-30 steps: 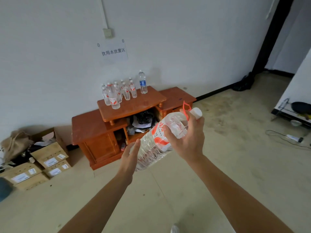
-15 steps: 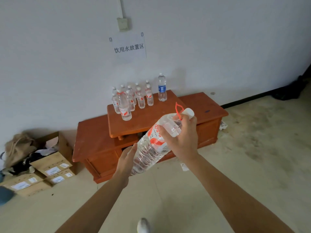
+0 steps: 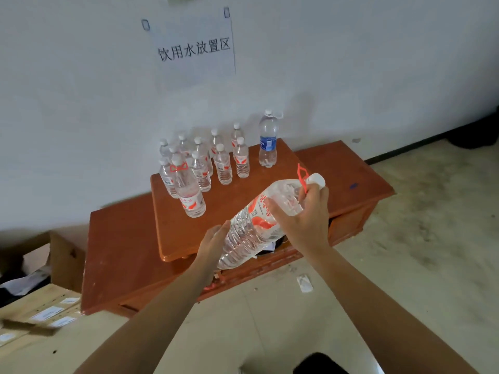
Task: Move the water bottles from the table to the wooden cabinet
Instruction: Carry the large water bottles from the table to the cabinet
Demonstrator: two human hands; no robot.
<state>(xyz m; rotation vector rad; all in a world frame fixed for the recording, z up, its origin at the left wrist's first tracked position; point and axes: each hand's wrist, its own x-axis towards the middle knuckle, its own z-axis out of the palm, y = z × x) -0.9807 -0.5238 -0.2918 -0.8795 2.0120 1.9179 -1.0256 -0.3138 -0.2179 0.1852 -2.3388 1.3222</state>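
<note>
I carry a large clear water bottle (image 3: 251,228) with a red-and-white label, tilted, its white cap and red handle up to the right. My right hand (image 3: 302,217) grips its neck end. My left hand (image 3: 213,244) lies flat against its lower side near the base. The bottle hangs over the front of the wooden cabinet (image 3: 129,255). On the cabinet's raised top stand several small bottles (image 3: 224,166), a larger red-handled bottle (image 3: 189,193) and a blue-labelled bottle (image 3: 267,143).
A paper sign (image 3: 193,44) hangs on the white wall above the cabinet. Cardboard boxes (image 3: 40,306) sit on the floor at the left. A scrap of paper (image 3: 305,283) lies on the floor in front of the cabinet. A dark shape (image 3: 475,130) rests at the far right by the wall.
I have come closer to the cabinet, which now fills the middle of the view. The held bottle has moved from in front of the cabinet to over its front edge.
</note>
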